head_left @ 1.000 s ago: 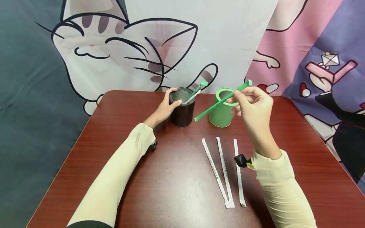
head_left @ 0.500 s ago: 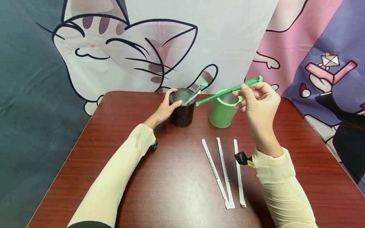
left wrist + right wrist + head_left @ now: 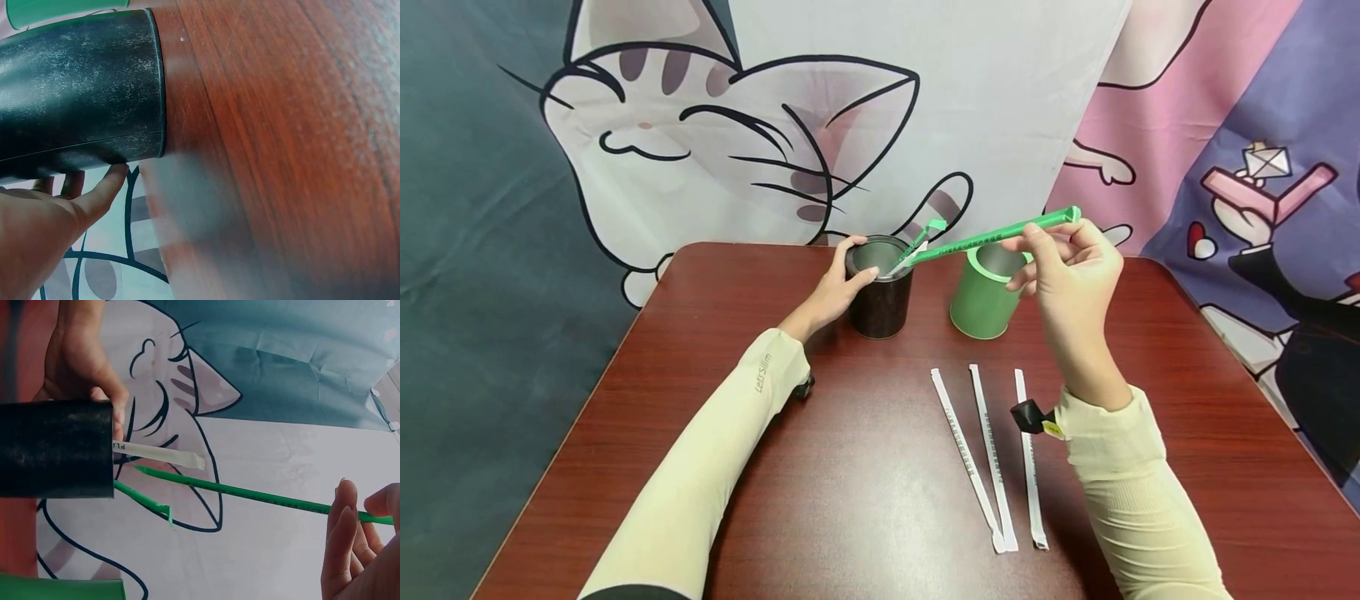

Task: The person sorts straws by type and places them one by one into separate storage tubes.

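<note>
My left hand (image 3: 829, 293) grips the black can (image 3: 878, 310) at its rim, thumb over the near edge and fingers along its left side. A white paper-wrapped straw (image 3: 165, 454) and a green wrapped straw (image 3: 145, 500) lean out of that can's mouth. Between thumb and fingers, my right hand (image 3: 1072, 283) pinches another green wrapped straw (image 3: 985, 238) near its right end. Its far tip points at the black can; in the right wrist view the tip sits just outside the opening. Below the held straw stands an open green can (image 3: 983, 304).
Three white wrapped straws, a left one (image 3: 964, 457), a middle one (image 3: 991, 450) and a right one (image 3: 1033, 492), lie on the brown wooden table (image 3: 820, 467) in front of the cans. A printed cat curtain (image 3: 1000, 108) hangs behind the table.
My right hand rose with the green straw, then shifted slightly left. The straw's far tip went up from beside the black can to its rim height. The left hand stayed on the can.
</note>
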{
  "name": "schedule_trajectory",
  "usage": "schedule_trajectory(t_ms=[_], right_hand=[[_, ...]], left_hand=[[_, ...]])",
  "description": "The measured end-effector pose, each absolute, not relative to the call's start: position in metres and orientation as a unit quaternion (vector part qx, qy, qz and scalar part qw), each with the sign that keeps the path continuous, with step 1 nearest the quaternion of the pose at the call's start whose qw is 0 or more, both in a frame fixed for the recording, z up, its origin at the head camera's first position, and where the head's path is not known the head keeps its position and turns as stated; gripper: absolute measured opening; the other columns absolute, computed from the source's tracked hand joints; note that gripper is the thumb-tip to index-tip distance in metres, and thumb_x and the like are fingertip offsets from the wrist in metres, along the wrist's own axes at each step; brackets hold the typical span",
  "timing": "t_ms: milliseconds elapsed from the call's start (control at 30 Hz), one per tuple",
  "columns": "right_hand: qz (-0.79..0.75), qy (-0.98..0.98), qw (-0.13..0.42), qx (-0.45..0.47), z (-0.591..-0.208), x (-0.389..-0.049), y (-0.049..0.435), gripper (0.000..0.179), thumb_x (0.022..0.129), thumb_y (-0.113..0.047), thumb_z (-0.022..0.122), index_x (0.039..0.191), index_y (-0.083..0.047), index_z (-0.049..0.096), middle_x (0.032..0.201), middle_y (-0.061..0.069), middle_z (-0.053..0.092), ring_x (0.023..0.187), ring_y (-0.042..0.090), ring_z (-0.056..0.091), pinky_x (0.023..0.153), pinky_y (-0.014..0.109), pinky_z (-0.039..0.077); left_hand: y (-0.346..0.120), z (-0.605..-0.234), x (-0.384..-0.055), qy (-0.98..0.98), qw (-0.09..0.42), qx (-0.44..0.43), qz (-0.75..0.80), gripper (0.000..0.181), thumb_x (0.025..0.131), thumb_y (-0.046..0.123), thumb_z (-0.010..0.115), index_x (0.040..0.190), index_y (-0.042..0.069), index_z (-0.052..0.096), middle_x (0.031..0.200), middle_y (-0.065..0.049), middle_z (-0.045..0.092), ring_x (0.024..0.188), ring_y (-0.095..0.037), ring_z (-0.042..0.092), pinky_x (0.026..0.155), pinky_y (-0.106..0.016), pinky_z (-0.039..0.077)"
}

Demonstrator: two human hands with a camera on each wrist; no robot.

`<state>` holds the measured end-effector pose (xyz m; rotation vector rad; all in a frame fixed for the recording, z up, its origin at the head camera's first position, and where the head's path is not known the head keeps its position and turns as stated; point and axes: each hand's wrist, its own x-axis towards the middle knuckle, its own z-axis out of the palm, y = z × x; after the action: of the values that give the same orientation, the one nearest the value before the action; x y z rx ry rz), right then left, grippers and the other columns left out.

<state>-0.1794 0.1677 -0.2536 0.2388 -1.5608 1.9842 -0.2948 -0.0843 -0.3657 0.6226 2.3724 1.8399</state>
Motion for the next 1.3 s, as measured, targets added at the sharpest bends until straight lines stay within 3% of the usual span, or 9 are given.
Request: schedule_trajectory(t_ms=[833,1300], right_hand=[[0.713,-0.645,0.259,0.089,-0.281,-0.197,0.161,0.014,0.082,-0.009,0.069,0.085,0.0,0.059,0.071,0.01,0.069,0.035,0.02,0.052,0.035,0.023,0.039],[0.71,-0.655,0.241,0.094,-0.288,-0.204,0.158,0.014,0.082,-0.009,0.069,0.085,0.002,0.061,0.072,0.013,0.069,0.036,0.025,0.052,0.036,0.023,0.04]], left_hand=[[-0.084,-0.365,-0.294,0.777,0.043,0.194,0.597,0.056,0.091,0.027,0.055,0.138,0.019,0.026,0.138,-0.01,0.036,0.116,-0.025,0.044,0.099,-0.04,0.029],[-0.084,-0.362,-0.291,0.774,0.044,0.197,0.6,0.055,0.091,0.025,0.054,0.138,0.017,0.025,0.139,-0.011,0.034,0.116,-0.026,0.043,0.099,-0.04,0.029]])
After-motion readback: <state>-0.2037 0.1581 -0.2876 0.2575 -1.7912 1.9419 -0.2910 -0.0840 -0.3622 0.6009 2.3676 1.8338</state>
